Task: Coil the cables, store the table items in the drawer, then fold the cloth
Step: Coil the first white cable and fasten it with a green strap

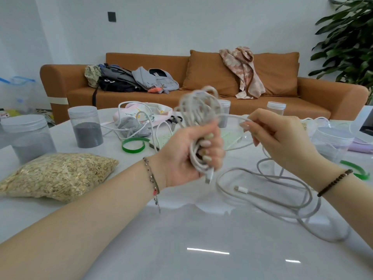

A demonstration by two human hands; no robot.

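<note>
Cable coil (198,110): one, clamped in left hand (187,154) fingers; right hand (282,138) pinches its strand; slack loops (272,190) occupy open table (181,239).

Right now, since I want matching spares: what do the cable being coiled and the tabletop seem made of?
Cable: white, matte, probably a rubbery plastic sheath; it bends in soft loops without gleam. Tabletop: glossy white, perhaps polished stone or lacquer; it mirrors lights sharply.

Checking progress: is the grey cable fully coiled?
Partly: left hand grips bundled loops, right hand pinches the strand, slack lies loose on the table.
</note>
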